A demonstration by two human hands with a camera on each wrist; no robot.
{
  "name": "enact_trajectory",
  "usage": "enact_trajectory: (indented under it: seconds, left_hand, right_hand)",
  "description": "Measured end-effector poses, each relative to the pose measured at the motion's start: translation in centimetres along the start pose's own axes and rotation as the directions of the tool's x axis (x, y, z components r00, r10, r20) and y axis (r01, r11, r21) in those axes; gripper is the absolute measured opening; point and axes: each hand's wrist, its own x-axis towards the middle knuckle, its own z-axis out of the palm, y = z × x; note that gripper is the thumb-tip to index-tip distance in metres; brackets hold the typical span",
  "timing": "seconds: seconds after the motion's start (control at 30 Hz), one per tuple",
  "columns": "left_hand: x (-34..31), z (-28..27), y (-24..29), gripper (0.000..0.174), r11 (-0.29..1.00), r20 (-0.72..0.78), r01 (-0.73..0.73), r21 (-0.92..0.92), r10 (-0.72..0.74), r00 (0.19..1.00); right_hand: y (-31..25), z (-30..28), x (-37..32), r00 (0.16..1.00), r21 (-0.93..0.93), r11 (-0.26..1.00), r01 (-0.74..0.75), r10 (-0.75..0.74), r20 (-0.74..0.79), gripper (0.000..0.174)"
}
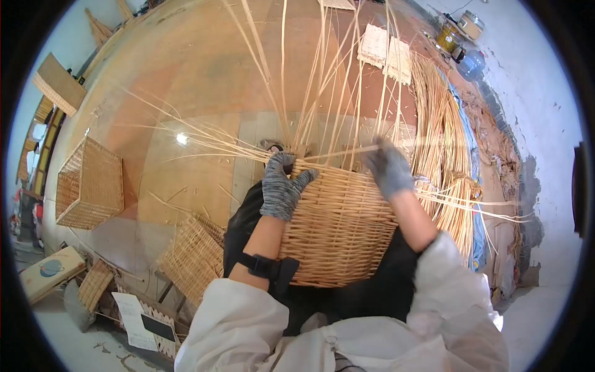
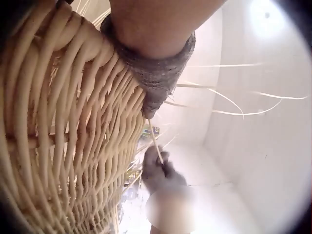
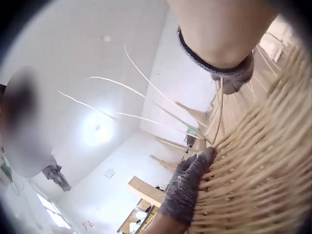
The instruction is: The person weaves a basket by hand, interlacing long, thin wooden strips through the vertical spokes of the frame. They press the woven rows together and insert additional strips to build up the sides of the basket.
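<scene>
A half-woven wicker basket [image 1: 338, 229] sits on the person's lap, with long upright canes [image 1: 322, 80] fanning out from its far edge. The left hand [image 1: 282, 189], in a grey knit glove, grips the basket's rim at its left corner, thumb on the near side. From that corner a single cane [image 1: 344, 151] runs along the rim to the right hand [image 1: 390, 167], also gloved and blurred. In the right wrist view, the right hand [image 3: 236, 78] pinches this cane [image 3: 219, 112], which bends down to the left fingertips at the weave. The left wrist view shows the same cane [image 2: 155, 139] stretched between both hands.
A big bundle of loose canes [image 1: 434, 124] lies on the right by the wall. A finished basket [image 1: 93, 183] stands on the left, another woven piece [image 1: 195, 251] nearer. Two woven panels [image 1: 384, 53] lie ahead. Bent canes [image 1: 211, 139] stick out leftward.
</scene>
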Motion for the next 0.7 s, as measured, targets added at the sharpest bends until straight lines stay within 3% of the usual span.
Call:
enact_trajectory:
  seconds: [0.03,0.07,0.1,0.13,0.17,0.2,0.23,0.33,0.4,0.43,0.47,0.5,0.53,0.57,0.6,0.7]
  left_hand:
    - [-0.3,0.1,0.4,0.045,0.998,-0.015,-0.026,0.062,0.027,1.0]
    - [-0.6,0.1,1.2,0.045,0.998,-0.035,0.016,0.053,-0.014,0.999]
    - [-0.9,0.2,1.1,0.045,0.999,-0.045,0.025,0.022,-0.024,0.999]
    - [-1.0,0.0,0.6,0.045,1.0,-0.052,0.028,-0.005,-0.028,0.998]
    - [-0.8,-0.2,0.2,0.045,0.999,-0.062,0.031,-0.037,-0.033,0.998]
    - [-0.7,-0.5,-0.4,0.04,0.955,-0.072,-0.149,0.256,0.172,0.982]
    - [-1.1,-0.1,0.1,0.04,0.884,-0.024,-0.229,0.408,0.261,0.965]
    - [-2.8,0.2,3.7,0.044,0.505,0.169,-0.41,0.76,0.456,0.874]
    - [-2.5,2.2,5.9,0.052,0.439,0.414,-0.459,0.772,0.2,0.888]
    - [-2.1,3.2,6.8,0.055,0.413,0.511,-0.486,0.77,0.057,0.858]
    - [-1.7,3.8,7.2,0.064,0.448,0.506,-0.425,0.786,-0.071,0.86]
    - [-1.6,4.5,7.3,0.065,0.461,0.465,-0.372,0.805,-0.102,0.88]
    - [-1.6,5.3,7.3,0.065,0.468,0.429,-0.323,0.823,-0.137,0.893]
    - [-1.7,6.0,7.3,0.066,0.47,0.396,-0.277,0.838,-0.175,0.902]
    - [-1.6,6.6,7.4,0.067,0.45,0.351,-0.233,0.862,-0.2,0.915]
    - [-1.5,7.6,7.5,0.065,0.426,0.257,-0.147,0.893,-0.215,0.942]
  right_hand:
    - [2.5,1.5,2.7,0.948,-0.649,0.697,0.306,-0.286,0.139,0.02]
    - [5.0,2.5,4.7,0.822,-0.896,-0.025,0.444,-0.386,0.418,0.018]
    - [5.2,5.5,2.8,0.926,-0.616,0.693,0.375,-0.307,0.218,0.015]
    - [4.8,7.6,0.9,0.985,0.047,0.994,0.102,-0.108,0.137,0.012]
    - [5.0,6.3,0.7,0.978,0.168,0.986,0.017,-0.051,0.201,0.011]
    - [5.5,3.9,0.7,0.961,0.263,0.962,-0.078,0.003,0.275,0.01]
    - [5.5,1.8,0.7,0.934,0.336,0.925,-0.178,0.052,0.353,0.009]
    - [1.9,-0.6,-1.2,0.938,0.356,0.872,-0.336,0.342,0.047,0.006]
    - [0.4,-3.2,-1.2,0.929,0.177,0.914,-0.365,0.371,-0.001,0.008]
    - [-0.3,-3.9,-1.0,0.923,0.08,0.921,-0.382,0.385,-0.019,0.011]
    - [-0.9,-3.7,-0.5,0.943,-0.042,0.943,-0.33,0.332,0.034,0.013]
    - [-1.6,-2.7,1.3,0.973,-0.359,0.915,-0.184,0.22,0.062,0.017]
    - [-2.2,-1.1,3.6,0.985,-0.625,0.78,-0.019,0.121,0.121,0.023]
    - [-1.5,0.6,6.7,0.922,-0.846,0.369,0.385,-0.186,0.338,0.027]
    - [-0.7,1.5,9.3,0.712,-0.78,-0.209,0.589,-0.321,0.624,0.032]
    - [-1.0,0.0,12.6,0.832,-0.816,-0.336,0.47,-0.139,0.537,0.032]
